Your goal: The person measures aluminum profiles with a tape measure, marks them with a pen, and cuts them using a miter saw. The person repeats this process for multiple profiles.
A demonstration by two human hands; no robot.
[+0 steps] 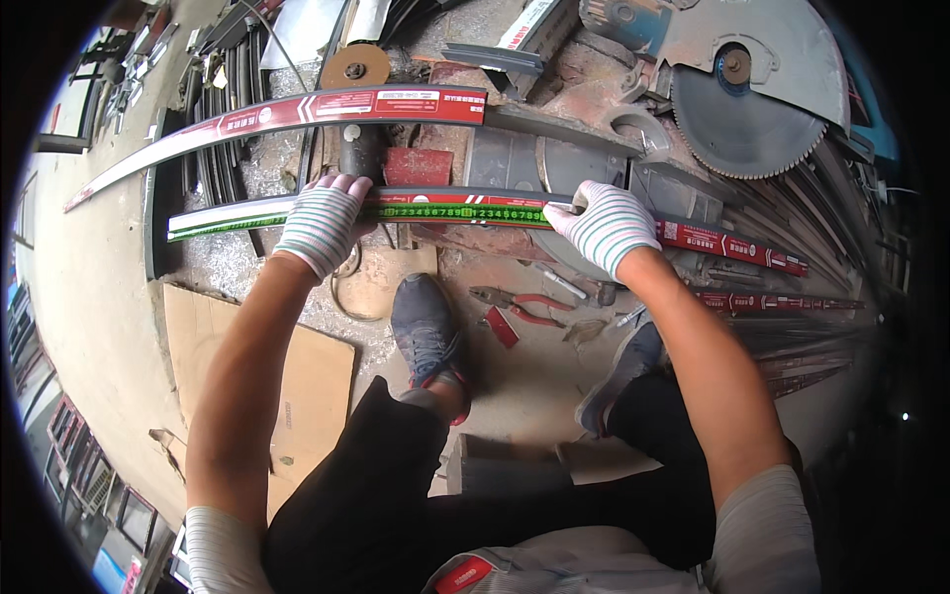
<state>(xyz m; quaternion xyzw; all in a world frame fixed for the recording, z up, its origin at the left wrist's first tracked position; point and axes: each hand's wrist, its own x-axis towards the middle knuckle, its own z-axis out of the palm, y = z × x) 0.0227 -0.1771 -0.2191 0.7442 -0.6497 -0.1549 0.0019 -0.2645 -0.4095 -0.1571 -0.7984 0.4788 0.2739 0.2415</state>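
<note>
Nearest the camera, the person crouches in dark trousers, with one grey shoe (427, 332) planted on the dusty floor between the forearms. Flattened cardboard (297, 391) lies on the floor to the left of that shoe. Red-handled pliers (520, 305) lie on the floor just right of the shoe, near a few small metal parts.

Beyond these, a long metal profile (475, 211), wrapped in red protective film, lies crosswise in front of the person. A green measuring tape (460, 212) is stretched along its top face. The left hand (322, 226), in a striped work glove, is closed over the profile and tape at the left. The right hand (606, 226), gloved alike, presses down on the profile at the right, the fingers pinching the tape end. The two hands are well apart.

Farther off, a second red-filmed profile (297, 111) lies parallel, resting across the saw bed. At the far right, the toothed circular saw blade (742, 124) sits under its grey guard (762, 45).
</note>
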